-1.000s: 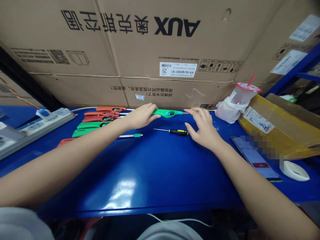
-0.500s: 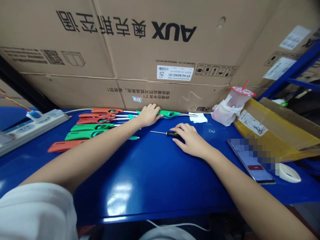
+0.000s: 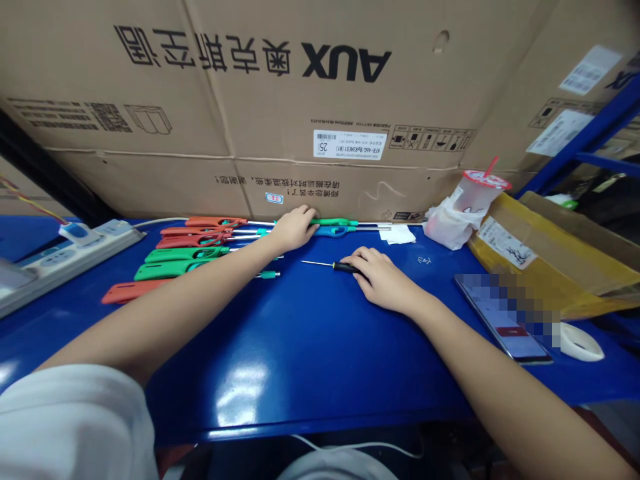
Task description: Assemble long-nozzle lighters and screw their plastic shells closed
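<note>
My left hand [image 3: 293, 228] is curled round the handle of a green long-nosed lighter [image 3: 334, 223] at the back of the blue table [image 3: 300, 347], against the cardboard box. My right hand [image 3: 379, 278] lies over the black-and-yellow handle of a small screwdriver [image 3: 330, 265], fingers bent down on it; the thin metal shaft points left. Several more red and green lighters [image 3: 185, 253] lie in a row to the left of my left hand, nozzles pointing right.
A big AUX cardboard box [image 3: 300, 100] walls off the back. A power strip [image 3: 65, 250] lies at the left. On the right are a phone [image 3: 505, 320], a tape roll [image 3: 580, 341], a yellow parcel [image 3: 550, 260], a cup in a plastic bag [image 3: 470, 203] and a white tissue [image 3: 403, 235].
My right hand came off the green lighter's nozzle, drew back toward me and settled on the screwdriver handle. My left hand stayed on the lighter, which turned slightly.
</note>
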Available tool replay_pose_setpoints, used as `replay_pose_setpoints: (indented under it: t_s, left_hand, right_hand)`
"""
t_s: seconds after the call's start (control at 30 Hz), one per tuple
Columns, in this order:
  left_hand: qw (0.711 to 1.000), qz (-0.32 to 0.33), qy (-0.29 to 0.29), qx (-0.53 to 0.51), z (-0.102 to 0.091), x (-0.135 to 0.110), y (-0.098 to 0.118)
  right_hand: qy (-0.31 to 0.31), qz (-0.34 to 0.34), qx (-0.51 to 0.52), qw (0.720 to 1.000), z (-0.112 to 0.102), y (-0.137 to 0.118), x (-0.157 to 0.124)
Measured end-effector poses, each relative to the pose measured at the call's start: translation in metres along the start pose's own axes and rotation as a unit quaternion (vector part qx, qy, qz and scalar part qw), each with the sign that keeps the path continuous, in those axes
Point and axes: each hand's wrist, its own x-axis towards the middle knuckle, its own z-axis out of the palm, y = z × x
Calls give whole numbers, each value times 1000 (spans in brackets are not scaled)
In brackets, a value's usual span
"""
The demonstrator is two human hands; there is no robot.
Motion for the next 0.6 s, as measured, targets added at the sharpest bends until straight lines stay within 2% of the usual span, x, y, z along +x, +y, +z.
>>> replay_pose_setpoints:
  t_s: [0.13,0.27,0.43,0.5,0.6]
  left_hand:
    - [1000,-1,8,-17,-12,-6,-3]
    - [999,11,13,-35,-44,-33,-9]
    - [993,56,-87,-63,-90,-101,-38]
    - [991,48,-104,-72,-97,-132,-55]
    - [990,39,-107,-89,-94,-170,-79]
  right_hand:
    - [-4,4,0,1000,1,2,0]
    - [-8,5,-1,1000,-1,3,-1]
    - [5,33,3,999,-3,10,-2]
    - [14,51,5,999,-3,14,-2]
    - [19,67,4,998,-4,19,-2]
